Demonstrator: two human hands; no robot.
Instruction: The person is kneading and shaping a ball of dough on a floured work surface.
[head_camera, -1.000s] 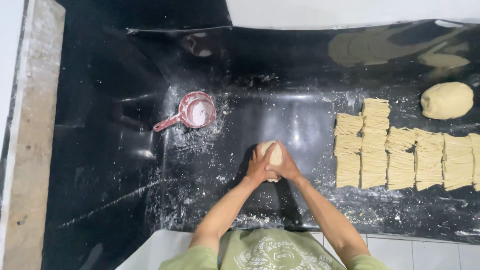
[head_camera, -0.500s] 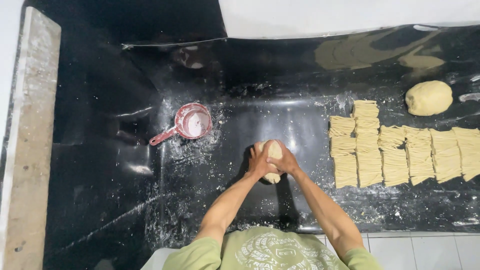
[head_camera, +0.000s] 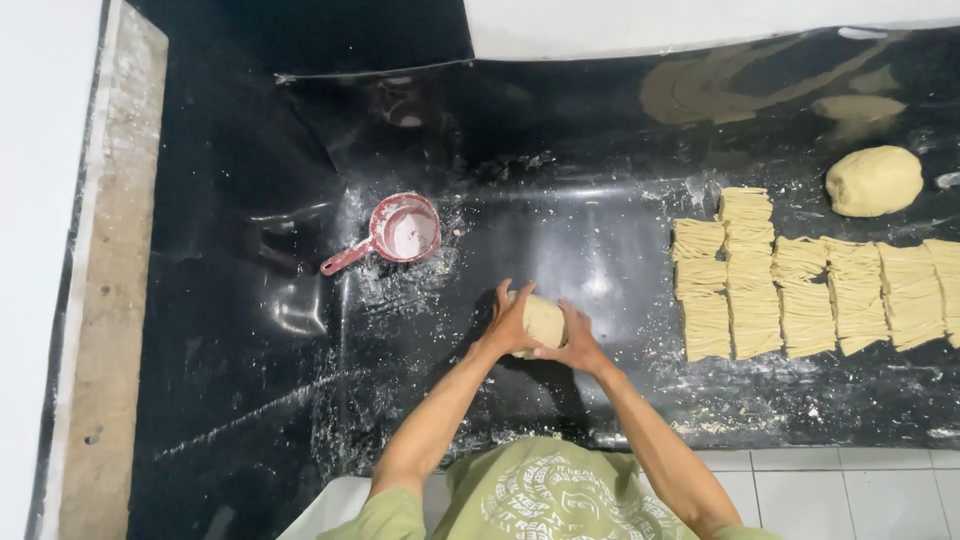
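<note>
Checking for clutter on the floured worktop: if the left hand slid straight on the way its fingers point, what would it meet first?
The left hand points up and slightly right, cupping the pale dough lump. Beyond it lies only bare floured black worktop, so the way looks free up to the raised back edge, though depth is unclear.

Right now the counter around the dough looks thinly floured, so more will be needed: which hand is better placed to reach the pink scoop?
Probably the left hand. The pink scoop lies up and to its side of the dough ball, with the handle pointing left; the right hand would have to cross over.

left hand (head_camera: 508, 325) + right hand (head_camera: 577, 343) cup dough ball (head_camera: 543, 322) | black floured worktop (head_camera: 250, 380)
</note>
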